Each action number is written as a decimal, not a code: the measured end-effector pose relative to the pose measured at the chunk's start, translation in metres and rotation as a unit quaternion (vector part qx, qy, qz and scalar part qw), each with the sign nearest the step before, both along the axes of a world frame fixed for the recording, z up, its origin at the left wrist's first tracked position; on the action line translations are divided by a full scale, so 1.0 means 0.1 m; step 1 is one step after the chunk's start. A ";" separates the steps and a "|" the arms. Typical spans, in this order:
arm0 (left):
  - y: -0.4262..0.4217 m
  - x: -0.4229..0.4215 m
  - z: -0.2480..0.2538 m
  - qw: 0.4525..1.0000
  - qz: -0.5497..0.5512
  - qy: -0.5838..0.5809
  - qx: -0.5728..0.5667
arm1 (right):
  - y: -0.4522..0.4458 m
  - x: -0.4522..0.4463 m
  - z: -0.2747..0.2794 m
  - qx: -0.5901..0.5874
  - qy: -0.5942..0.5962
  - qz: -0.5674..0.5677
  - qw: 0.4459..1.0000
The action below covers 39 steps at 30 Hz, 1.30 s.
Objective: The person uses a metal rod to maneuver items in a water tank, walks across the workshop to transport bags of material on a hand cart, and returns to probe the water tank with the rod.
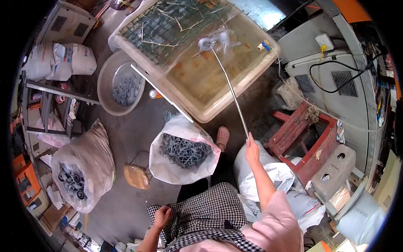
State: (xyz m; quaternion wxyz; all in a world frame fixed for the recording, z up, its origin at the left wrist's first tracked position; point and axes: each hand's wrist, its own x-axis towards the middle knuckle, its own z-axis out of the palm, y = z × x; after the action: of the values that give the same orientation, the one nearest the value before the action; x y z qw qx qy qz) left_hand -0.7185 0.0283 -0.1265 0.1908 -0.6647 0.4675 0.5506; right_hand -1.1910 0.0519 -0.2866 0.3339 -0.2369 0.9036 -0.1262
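Note:
My right hand [252, 149] is wrapped round the lower end of a long thin metal pole [231, 89]. The pole reaches forward over a large pale plastic tub [218, 113] of murky brownish water. Its far end has a round whitish head [205, 43] at the water, where a clear splash or film blurs the details. Low beside the black-and-white checked apron [210, 206], my left hand [162, 216] has its fingers curled; whether they pinch anything is hidden. Green netting [157, 27] with thin pale strips covers the tub's far left part.
Before me stands a white sack [157, 161] of grey plastic pieces. A second sack [98, 147] of dark round parts and a round basin [105, 103] are to the left. On the right are a red frame [306, 166], a concrete block [334, 170] and filled bags.

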 end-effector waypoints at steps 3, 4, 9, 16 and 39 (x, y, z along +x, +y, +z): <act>-0.07 -0.02 0.04 1.000 0.001 0.002 -0.013 | -0.13 0.02 -0.14 -0.023 -0.023 -0.037 0.999; -0.06 -0.01 0.06 1.000 0.007 0.013 -0.022 | -0.15 0.05 -0.21 -0.051 -0.034 -0.066 0.996; -0.06 0.12 0.02 1.000 -0.025 -0.008 -0.009 | -0.52 -0.06 -0.48 -0.088 -0.050 -0.073 0.992; 0.01 0.03 0.03 0.999 -0.001 -0.033 0.010 | -1.17 -0.44 -0.98 -0.122 -0.047 0.000 0.991; -0.19 -0.34 0.05 0.998 -0.054 0.012 -0.012 | 0.82 -0.56 0.38 0.012 0.066 -0.043 0.997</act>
State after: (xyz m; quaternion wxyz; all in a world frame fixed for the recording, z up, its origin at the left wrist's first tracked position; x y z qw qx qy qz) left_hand -0.7522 0.0089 -0.1215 0.2069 -0.6340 0.5117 0.5417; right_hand -1.2469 0.1336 -0.2481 0.2701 -0.2020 0.9345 -0.1139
